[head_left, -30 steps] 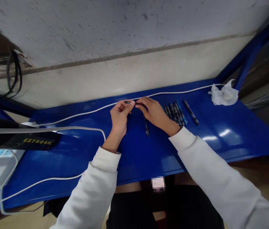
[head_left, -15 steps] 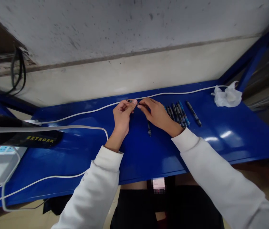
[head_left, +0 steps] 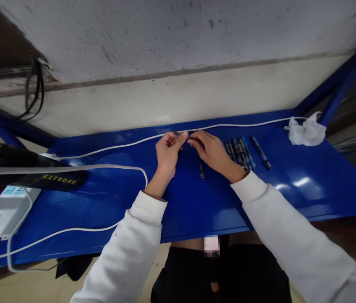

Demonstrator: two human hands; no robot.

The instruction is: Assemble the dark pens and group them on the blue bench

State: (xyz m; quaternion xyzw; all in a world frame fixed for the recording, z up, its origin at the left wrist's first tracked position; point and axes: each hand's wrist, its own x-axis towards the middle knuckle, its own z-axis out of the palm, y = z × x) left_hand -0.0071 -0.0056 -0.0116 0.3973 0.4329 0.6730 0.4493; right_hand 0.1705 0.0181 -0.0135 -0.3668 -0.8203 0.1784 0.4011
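My left hand point(head_left: 168, 152) is closed round a dark pen point(head_left: 176, 133), with its thumb lying along the barrel. My right hand point(head_left: 215, 155) pinches the right end of the same pen; the fingers hide most of it. Below the right hand, a slim dark pen point(head_left: 201, 170) lies on the blue table, its upper part covered by that hand. Just right of the right hand lies a row of several dark and blue pens point(head_left: 241, 152), side by side. One more pen point(head_left: 261, 152) lies apart from the row, slanted.
A crumpled white plastic bag point(head_left: 307, 131) sits at the back right of the blue table point(head_left: 197, 214). White cables point(head_left: 121, 146) run along the back and left. A black case with yellow lettering point(head_left: 33, 176) and a white power strip point(head_left: 1, 219) are at the left.
The view has shifted slightly, so everything appears a little further right. Both hands keep their hold on the pen, with only slight finger movement.
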